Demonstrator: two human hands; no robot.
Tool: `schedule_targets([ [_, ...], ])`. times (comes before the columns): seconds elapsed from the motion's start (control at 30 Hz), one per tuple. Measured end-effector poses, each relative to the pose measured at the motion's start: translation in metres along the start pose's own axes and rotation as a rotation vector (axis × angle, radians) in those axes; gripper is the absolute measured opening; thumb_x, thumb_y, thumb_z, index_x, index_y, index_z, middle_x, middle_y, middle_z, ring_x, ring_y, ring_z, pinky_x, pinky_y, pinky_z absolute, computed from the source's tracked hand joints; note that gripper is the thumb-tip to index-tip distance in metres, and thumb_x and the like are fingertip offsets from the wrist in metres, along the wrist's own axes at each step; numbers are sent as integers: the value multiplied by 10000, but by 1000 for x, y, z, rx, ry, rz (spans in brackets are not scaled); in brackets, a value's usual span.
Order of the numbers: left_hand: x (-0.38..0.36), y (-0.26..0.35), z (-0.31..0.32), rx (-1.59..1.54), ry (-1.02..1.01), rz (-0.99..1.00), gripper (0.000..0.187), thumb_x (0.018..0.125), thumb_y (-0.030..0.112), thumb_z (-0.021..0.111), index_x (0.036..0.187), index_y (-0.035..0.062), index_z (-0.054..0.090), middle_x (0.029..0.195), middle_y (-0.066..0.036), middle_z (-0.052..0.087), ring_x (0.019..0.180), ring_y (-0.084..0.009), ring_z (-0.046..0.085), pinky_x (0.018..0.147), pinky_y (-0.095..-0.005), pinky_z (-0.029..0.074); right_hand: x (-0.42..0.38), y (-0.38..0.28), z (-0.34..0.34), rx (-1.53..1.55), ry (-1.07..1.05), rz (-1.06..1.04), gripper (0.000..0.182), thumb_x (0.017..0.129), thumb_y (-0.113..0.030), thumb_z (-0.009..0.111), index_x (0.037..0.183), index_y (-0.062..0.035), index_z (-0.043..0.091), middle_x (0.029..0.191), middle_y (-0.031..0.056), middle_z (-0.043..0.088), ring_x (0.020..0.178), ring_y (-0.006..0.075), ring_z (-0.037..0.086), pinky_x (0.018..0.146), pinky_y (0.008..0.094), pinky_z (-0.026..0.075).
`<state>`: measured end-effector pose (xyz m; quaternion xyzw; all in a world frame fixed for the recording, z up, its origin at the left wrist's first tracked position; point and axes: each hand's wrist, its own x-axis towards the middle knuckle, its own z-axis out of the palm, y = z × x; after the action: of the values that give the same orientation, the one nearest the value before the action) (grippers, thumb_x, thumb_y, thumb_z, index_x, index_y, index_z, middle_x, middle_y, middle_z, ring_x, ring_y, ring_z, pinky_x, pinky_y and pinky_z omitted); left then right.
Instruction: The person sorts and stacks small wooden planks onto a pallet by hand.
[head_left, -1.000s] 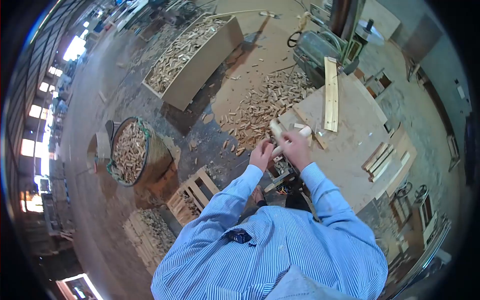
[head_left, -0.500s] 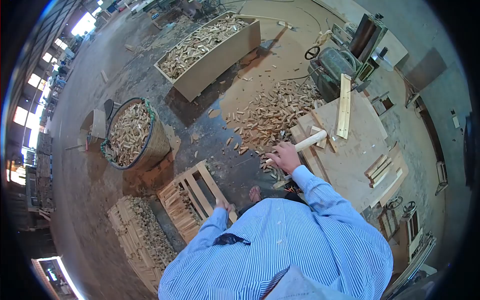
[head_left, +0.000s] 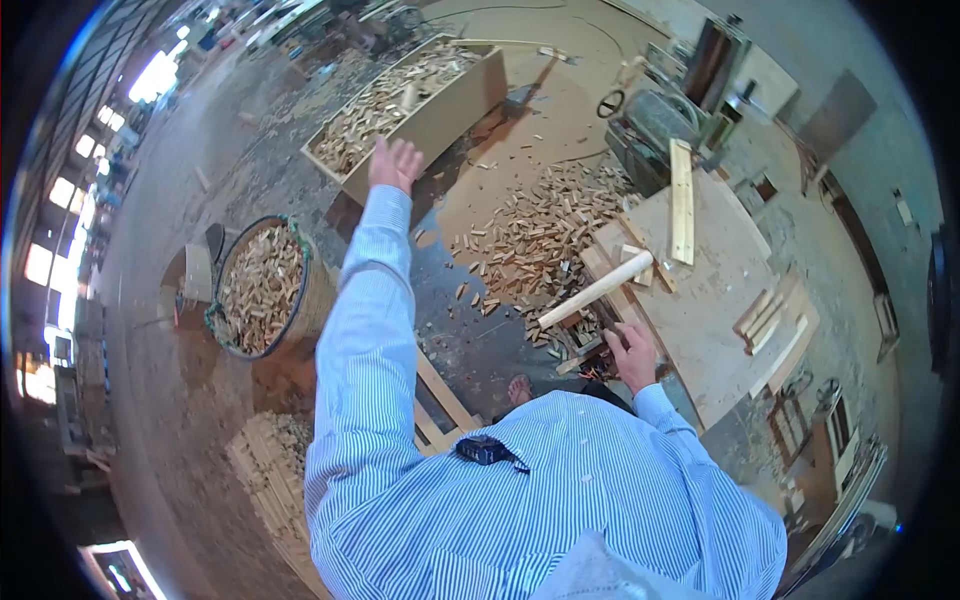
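Wooden crate beyond left hand, fingers spread, empty; right hand low.

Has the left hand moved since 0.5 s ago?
Yes. The left hand has swung up from the wooden pallet and is now open beside the long wooden bin.

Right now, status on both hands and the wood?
Left hand open, raised toward the long wooden crate of offcuts. Right hand low at the plywood bench edge. Pale round wooden rod lies free.

Pale wooden dowel lies slanted over table edge.
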<state>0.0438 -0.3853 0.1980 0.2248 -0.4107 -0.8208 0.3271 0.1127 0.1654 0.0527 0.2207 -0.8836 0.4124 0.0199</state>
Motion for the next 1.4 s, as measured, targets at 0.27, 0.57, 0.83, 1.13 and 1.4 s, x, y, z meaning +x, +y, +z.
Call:
schedule_targets([
  [0.27,-56,-220,-59,336,-336,-409,239,1043,333,572,957,110,576,819,-32,603,739,-198,608,618,-367,503,-6,92,-87,-229,431,196,249,905,-202,720,1077,-23,702,1022,198,666,958,406,630,847,488,516],
  [0.57,-247,-311,2,1319,-713,-145,453,1033,385,587,1104,-58,653,856,-105,667,791,-156,647,728,-333,530,10,197,-186,-628,480,611,282,914,-317,689,979,-43,714,1030,164,641,1006,361,622,878,483,511],
  [0.83,-248,-322,1,1669,-718,-16,489,1059,465,464,1033,-1,608,833,-252,673,795,-450,665,707,-518,497,48,222,-181,-883,234,609,321,921,-355,682,1027,-55,721,1065,128,669,1022,330,649,908,445,522],
  [1.13,-262,-305,16,1732,-690,-19,536,1049,534,434,1076,21,587,913,-292,689,890,-518,653,758,-588,497,104,220,-125,-335,320,572,296,918,-279,690,1121,-63,689,1054,174,667,1022,367,655,884,490,537],
  [1.4,-257,-311,59,1844,-749,-86,599,999,612,485,1060,27,597,934,-281,706,897,-487,678,783,-572,518,219,218,-68,-202,276,520,300,920,-314,699,1097,-74,733,1078,203,692,1048,394,657,909,494,533],
])
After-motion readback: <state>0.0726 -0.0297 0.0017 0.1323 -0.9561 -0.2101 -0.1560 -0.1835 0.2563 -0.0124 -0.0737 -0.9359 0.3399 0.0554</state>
